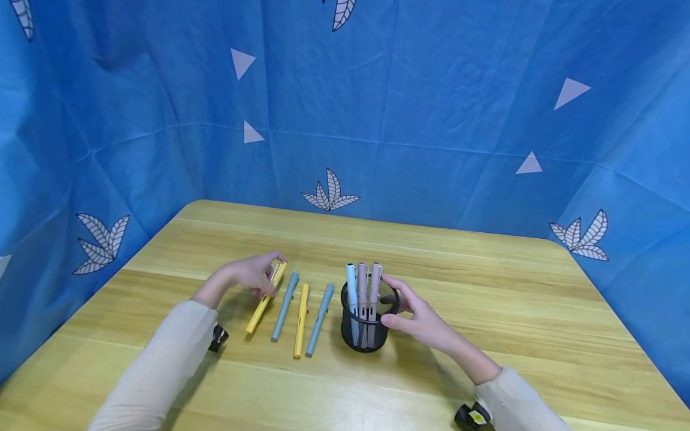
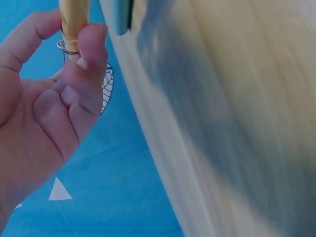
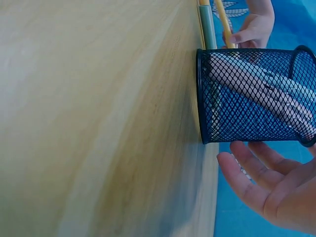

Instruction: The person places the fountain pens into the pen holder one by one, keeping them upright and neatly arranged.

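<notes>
My left hand (image 1: 256,274) pinches a yellow pen (image 1: 261,305) near its clip end, thumb and fingertips on the barrel. That pen slants above the table, its lower end near the surface. Beside it lie a teal pen (image 1: 285,307), another yellow pen (image 1: 301,320) and another teal pen (image 1: 320,320), side by side. A black mesh pen holder (image 3: 256,94) stands upright, with a light blue pen (image 1: 352,287) and two mauve pens (image 1: 362,287) inside. My right hand (image 1: 415,314) rests at its right side, thumb and index finger at the rim, fingers loosely extended in the right wrist view.
The wooden table (image 1: 485,299) has rounded far corners. A blue curtain (image 1: 431,120) printed with leaves and triangles hangs behind it and at both sides. A black wrist device (image 1: 471,416) sits by the right sleeve (image 1: 512,398).
</notes>
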Action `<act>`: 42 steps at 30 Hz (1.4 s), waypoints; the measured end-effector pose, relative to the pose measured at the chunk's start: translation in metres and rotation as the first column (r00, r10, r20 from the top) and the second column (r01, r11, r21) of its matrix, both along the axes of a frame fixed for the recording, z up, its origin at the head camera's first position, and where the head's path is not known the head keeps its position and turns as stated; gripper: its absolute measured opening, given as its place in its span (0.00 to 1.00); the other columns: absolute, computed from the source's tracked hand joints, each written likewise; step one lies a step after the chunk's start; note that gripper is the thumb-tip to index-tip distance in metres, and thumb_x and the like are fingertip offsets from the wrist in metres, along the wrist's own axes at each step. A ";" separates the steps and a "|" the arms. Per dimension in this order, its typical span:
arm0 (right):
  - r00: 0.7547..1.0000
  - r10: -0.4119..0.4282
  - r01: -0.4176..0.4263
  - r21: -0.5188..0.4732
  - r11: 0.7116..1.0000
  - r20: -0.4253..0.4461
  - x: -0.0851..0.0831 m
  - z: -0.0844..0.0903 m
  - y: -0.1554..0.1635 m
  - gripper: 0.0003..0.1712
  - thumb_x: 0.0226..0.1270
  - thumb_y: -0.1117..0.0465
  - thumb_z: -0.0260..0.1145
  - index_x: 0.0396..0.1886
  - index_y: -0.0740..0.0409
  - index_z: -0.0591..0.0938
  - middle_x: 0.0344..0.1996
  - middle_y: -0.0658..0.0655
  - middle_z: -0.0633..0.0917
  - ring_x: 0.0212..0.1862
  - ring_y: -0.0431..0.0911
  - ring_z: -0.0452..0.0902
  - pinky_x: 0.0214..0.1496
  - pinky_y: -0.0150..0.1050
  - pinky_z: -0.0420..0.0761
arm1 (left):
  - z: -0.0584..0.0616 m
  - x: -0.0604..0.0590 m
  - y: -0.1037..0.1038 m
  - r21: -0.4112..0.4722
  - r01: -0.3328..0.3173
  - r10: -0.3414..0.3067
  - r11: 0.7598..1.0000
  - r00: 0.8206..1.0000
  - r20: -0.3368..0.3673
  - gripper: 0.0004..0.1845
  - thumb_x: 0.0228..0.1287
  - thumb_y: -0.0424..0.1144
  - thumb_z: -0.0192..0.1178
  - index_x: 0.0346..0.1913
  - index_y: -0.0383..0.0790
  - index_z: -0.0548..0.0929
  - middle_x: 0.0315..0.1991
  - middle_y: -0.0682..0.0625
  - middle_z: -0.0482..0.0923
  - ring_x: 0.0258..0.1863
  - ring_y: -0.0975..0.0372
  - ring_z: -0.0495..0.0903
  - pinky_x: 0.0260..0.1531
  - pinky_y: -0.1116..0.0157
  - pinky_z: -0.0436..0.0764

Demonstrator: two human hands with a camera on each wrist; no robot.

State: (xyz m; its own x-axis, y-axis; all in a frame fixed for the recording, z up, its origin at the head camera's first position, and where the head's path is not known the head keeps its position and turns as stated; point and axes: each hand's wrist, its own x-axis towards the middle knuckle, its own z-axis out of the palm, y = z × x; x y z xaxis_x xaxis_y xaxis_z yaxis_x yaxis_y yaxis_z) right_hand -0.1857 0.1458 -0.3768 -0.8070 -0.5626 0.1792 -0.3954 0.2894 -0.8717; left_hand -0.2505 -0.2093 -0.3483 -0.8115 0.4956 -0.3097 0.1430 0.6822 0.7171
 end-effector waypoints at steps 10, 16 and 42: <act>0.999 0.035 -0.036 -0.011 0.999 -0.030 -0.001 0.000 -0.001 0.39 0.61 0.61 0.61 0.68 0.60 0.52 0.40 0.64 0.80 0.44 0.53 0.76 0.46 0.52 0.70 | 0.007 0.001 0.006 0.104 -0.044 0.040 0.994 0.998 0.044 0.42 0.47 0.23 0.60 0.65 0.33 0.51 0.23 0.44 0.67 0.17 0.58 0.73 0.21 0.60 0.79; 0.999 0.029 -0.029 -0.004 1.000 -0.028 -0.001 0.000 -0.001 0.40 0.61 0.61 0.61 0.68 0.59 0.52 0.39 0.63 0.80 0.44 0.52 0.75 0.47 0.52 0.70 | 0.010 0.001 0.008 0.132 -0.038 0.035 0.990 0.999 0.026 0.43 0.48 0.23 0.61 0.67 0.37 0.52 0.27 0.41 0.68 0.17 0.57 0.74 0.22 0.57 0.79; 1.000 0.013 -0.012 -0.023 1.000 0.009 0.001 -0.001 0.001 0.39 0.62 0.60 0.60 0.69 0.55 0.52 0.47 0.65 0.76 0.49 0.56 0.73 0.48 0.53 0.69 | 0.025 0.002 0.029 0.267 0.075 -0.049 0.961 0.994 -0.101 0.34 0.53 0.26 0.61 0.64 0.39 0.63 0.32 0.40 0.70 0.21 0.50 0.77 0.27 0.49 0.78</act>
State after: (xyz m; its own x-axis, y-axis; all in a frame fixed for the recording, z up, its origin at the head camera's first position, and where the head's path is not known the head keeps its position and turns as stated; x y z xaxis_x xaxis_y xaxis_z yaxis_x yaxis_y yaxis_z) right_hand -0.1846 0.1466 -0.3774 -0.8017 -0.5685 0.1846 -0.3906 0.2645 -0.8817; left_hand -0.2487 -0.1807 -0.3236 -0.7953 0.6006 -0.0819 0.2535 0.4524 0.8550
